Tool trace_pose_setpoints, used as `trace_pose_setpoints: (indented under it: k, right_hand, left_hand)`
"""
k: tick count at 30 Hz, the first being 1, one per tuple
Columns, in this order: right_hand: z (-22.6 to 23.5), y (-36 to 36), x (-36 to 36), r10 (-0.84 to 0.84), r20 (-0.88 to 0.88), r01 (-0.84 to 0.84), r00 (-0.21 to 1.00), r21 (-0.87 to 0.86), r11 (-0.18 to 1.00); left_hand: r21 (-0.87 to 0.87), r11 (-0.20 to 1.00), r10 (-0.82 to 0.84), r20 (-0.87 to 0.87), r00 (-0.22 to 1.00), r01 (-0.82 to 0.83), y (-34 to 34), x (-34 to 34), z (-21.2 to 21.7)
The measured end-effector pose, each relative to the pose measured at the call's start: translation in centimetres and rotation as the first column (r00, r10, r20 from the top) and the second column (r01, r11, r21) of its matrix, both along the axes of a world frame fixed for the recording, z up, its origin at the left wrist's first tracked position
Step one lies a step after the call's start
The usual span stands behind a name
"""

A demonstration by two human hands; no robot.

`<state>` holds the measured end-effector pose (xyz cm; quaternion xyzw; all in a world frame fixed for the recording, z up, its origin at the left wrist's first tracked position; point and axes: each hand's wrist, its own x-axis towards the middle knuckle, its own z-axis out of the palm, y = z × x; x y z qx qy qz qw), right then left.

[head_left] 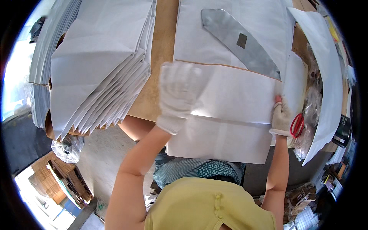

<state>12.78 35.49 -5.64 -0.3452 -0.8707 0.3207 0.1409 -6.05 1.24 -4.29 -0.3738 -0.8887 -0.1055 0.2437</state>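
A white paper sheet (237,90) with a thin brown edge at its far side lies in front of me, creased across the middle, its near part overhanging the table edge. My left hand (178,90), in a white knit glove, is at the sheet's left side; motion blurs its fingers. At the right edge, my right hand (281,115) holds the sheet, its thumb on top and a bare fingertip poking out of the glove. Beyond the sheet, a flat grey plate (239,40) with cut corners and a dark patch rests on more white paper (195,42).
A thick stack of folded white paper (101,57) with brown insides stands at the left of the wooden table (163,38). Red-handled scissors (297,125) and crumpled clear plastic (312,111) lie beside my right hand. A curved white sheet (324,69) hangs over the right side.
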Motion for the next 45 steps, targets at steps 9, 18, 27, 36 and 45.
trace_pose_setpoints:
  k: [9,18,27,36,45]
  right_hand:
    - [-1.3,3.8,3.0,-0.088,-0.282,-0.095,0.955,-0.574,0.814]
    - [7.6,0.4,6.5,0.710,0.087,-0.663,0.699,-0.294,0.689]
    - [3.0,-0.5,2.9,-0.169,-0.174,0.095,0.970,-0.367,0.925]
    - [0.6,-0.4,2.2,0.038,0.060,-0.039,0.997,0.012,0.999]
    - [2.1,-0.8,1.1,-0.060,0.135,0.074,0.989,-0.099,0.992]
  left_hand:
    - [0.510,0.748,-0.027,0.662,0.749,-0.424,0.0,2.9,2.8]
    - [0.189,0.930,-0.367,0.532,0.763,0.315,-10.6,4.5,5.3]
    - [0.160,0.944,0.141,0.597,0.790,-0.289,-4.6,3.6,3.2]
    - [-0.006,0.966,0.255,0.146,0.956,-0.257,-2.4,2.8,1.1]
    - [0.174,0.971,-0.210,0.298,0.931,0.163,1.3,2.7,0.8]
